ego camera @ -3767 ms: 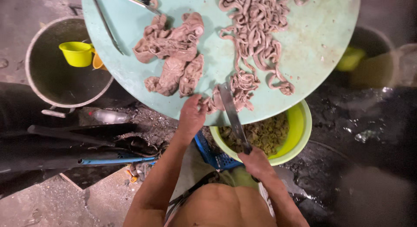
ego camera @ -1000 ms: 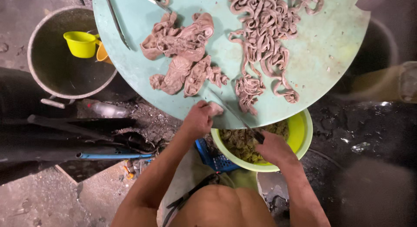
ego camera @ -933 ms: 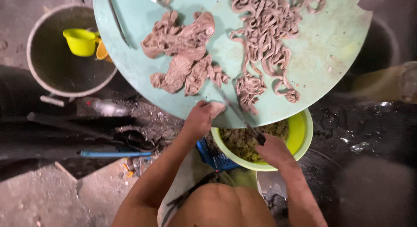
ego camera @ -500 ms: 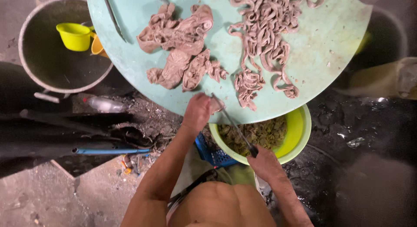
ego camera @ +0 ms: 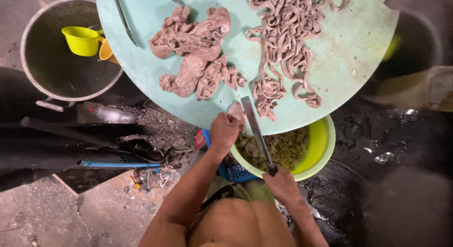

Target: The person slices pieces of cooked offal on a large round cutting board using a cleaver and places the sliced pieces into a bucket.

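Observation:
My left hand (ego camera: 223,130) pinches a small pinkish piece of offal (ego camera: 237,112) at the near edge of the round pale-green board (ego camera: 349,63). My right hand (ego camera: 281,181) grips the handle of a long knife (ego camera: 255,126), its blade lying across the board's edge beside that piece. Directly below the board's rim sits a yellow-green bowl (ego camera: 323,143) of greenish-brown scrapings. On the board lie a heap of flat pinkish offal pieces (ego camera: 196,53) and a tangle of long intestines (ego camera: 283,44).
A big metal pot (ego camera: 42,86) at upper left holds a yellow scoop (ego camera: 80,40) and an orange cup. Another knife (ego camera: 123,18) lies on the board's far left. A blue pipe (ego camera: 118,165), a plastic bottle (ego camera: 111,115) and a blue basket (ego camera: 231,171) lie on wet dark ground.
The knife blade has come back up onto the board's near edge from over the bowl. My left hand stays at the rim, pinching the small piece.

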